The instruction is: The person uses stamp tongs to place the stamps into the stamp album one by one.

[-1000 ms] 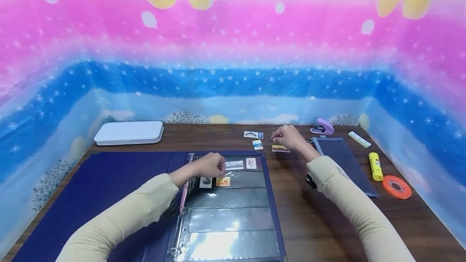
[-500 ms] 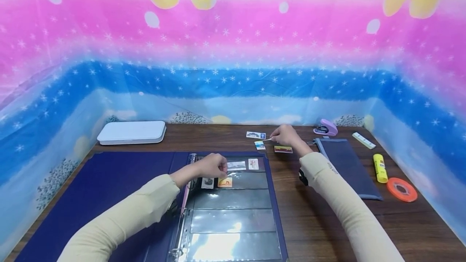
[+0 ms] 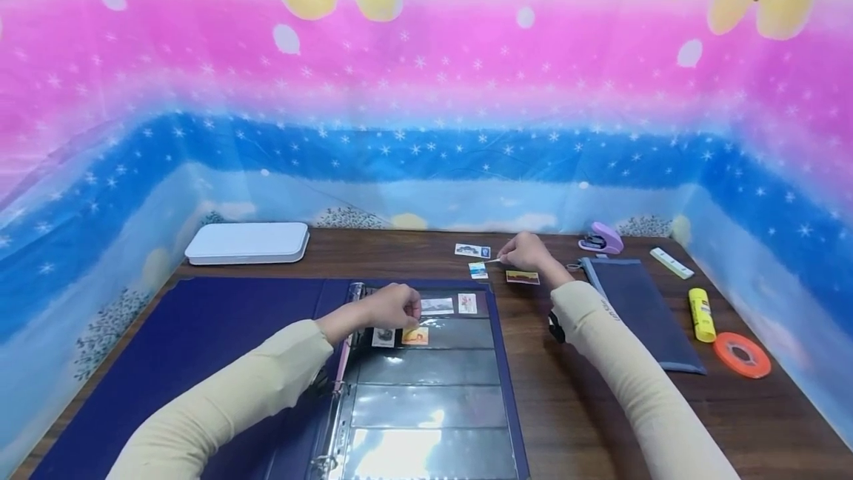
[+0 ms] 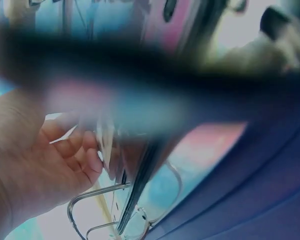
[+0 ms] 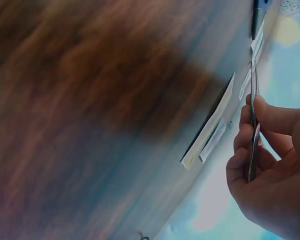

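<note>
My right hand (image 3: 526,252) grips metal tweezers (image 5: 253,125) near the back of the table. Their tips reach the small blue-and-white stamp (image 3: 477,270); whether they have hold of it cannot be told. Close by lie a long stamp with a dark picture (image 3: 472,250) and a red-and-yellow stamp (image 3: 523,277). Over the open stamp album, my left hand (image 3: 395,307) pinches at a clear pocket of the black page (image 3: 426,369), its fingertips partly hidden. Below that hand, a black-and-white stamp (image 3: 383,337) and an orange stamp (image 3: 416,335) sit in the second row.
The album's navy cover (image 3: 220,347) spreads to the left. Behind it stands a white case (image 3: 246,243). To the right are a mesh zip pouch (image 3: 640,310), a purple stapler-like tool (image 3: 601,238), a glue stick (image 3: 702,315) and an orange tape roll (image 3: 742,355).
The view has shifted slightly. My right hand has edged left, bringing the tweezers nearer the blue-and-white stamp. My left hand stays at the page.
</note>
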`<state>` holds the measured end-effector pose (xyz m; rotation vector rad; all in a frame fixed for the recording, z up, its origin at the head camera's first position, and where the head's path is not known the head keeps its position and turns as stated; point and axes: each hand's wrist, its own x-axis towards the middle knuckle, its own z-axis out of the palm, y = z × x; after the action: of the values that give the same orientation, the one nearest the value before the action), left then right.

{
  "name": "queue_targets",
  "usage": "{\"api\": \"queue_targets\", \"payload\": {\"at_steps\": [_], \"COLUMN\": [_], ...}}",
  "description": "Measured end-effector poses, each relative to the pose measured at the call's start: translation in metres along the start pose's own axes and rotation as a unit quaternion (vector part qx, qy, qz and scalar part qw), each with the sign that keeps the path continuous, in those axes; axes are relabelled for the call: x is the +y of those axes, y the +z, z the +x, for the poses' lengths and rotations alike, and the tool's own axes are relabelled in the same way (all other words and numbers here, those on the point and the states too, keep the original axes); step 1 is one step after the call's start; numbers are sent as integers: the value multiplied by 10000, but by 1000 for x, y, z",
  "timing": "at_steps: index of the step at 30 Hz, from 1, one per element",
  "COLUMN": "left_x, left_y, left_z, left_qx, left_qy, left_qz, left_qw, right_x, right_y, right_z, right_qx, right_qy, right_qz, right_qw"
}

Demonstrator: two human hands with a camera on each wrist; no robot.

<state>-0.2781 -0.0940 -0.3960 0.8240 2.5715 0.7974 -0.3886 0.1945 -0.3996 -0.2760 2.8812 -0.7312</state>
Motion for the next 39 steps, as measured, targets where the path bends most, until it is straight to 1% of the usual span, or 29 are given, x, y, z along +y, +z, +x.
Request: {"api": "queue_targets", "payload": {"at_steps": [1,2,4,8,10,14,19,22,26,32,36,39], "left_x": [0,-1,-2,-1,-1,0,1,1,2,1,1,2], "left_y": [1,2,2,-1,-3,-4,-2,0,2,3,2,2], "left_z": [1,1,2,3,3,5,7,7,7,7,7,6], "left_qx": [7,25,30,-132,-239,-392,-402,-322,-282,-231,-218,-225], "left_qy": [78,154,256,231,158,129,153,171,195,175,253,320], "left_qz": [6,29,48,-78,-136,-169,-184,-174,-221,-213,-199,-237], "left_qw": [10000,9999,9997,9996,9995,9990,9989,9992,9992,9994,9992,9990], "right_x": [1,0,-2,-15,-26,-46,-61,-62,-60,-57,-57,-57], "right_y": [0,-1,-4,-8,-7,5,26,36,42,46,47,46], "right_z": [-1,-3,-6,-15,-21,-38,-60,-68,-76,-84,-88,-89], "right_qx": [-30,-4,31,215,192,57,-136,-175,-129,-160,-231,-275], "right_qy": [-6,-105,-104,-112,-120,-341,-302,-250,-158,-193,-224,-325], "right_qz": [55,125,319,760,919,938,861,852,765,664,663,642], "right_qw": [10000,9999,9994,9968,9955,9950,9957,9959,9969,9975,9973,9970]}}
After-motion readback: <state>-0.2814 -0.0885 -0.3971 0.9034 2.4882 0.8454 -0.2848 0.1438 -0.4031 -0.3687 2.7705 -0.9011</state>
